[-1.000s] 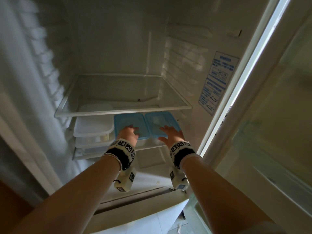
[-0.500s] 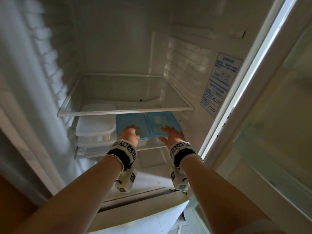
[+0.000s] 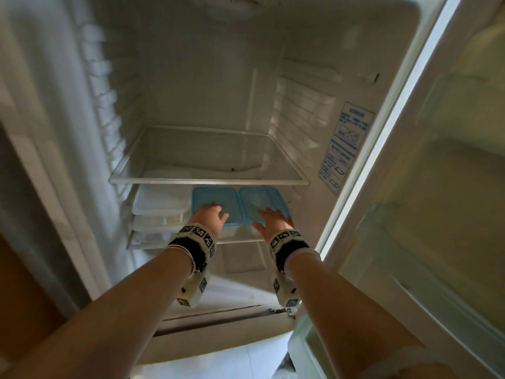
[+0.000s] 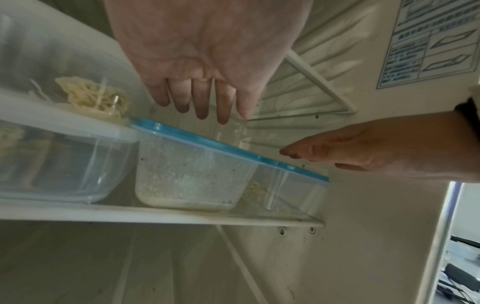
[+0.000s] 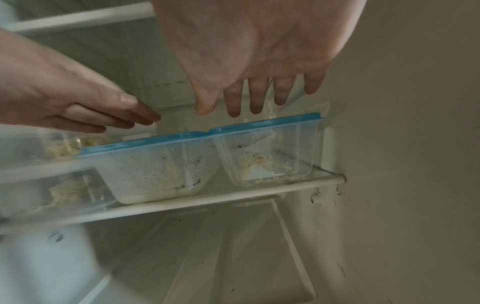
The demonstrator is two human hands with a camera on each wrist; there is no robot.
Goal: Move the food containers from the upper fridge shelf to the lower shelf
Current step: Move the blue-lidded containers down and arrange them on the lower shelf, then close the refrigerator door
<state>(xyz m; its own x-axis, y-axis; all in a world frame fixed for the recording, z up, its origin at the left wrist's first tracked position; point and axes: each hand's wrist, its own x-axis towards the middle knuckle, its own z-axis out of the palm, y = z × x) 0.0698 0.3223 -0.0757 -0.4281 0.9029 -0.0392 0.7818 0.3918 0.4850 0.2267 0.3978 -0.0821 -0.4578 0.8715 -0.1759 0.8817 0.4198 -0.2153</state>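
Hovering with straight, relaxed fingers, the left hand (image 3: 210, 218) and right hand (image 3: 273, 221) float above two blue-lidded containers (image 3: 216, 203) on the lower shelf (image 4: 161, 216), gripping nothing.

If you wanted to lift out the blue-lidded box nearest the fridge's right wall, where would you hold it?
Probably by its front face, coming straight in from the open front. The right blue-lidded box sits close to the fridge wall, and the left blue-lidded box sits tight against its other side. The upper shelf hangs close overhead.
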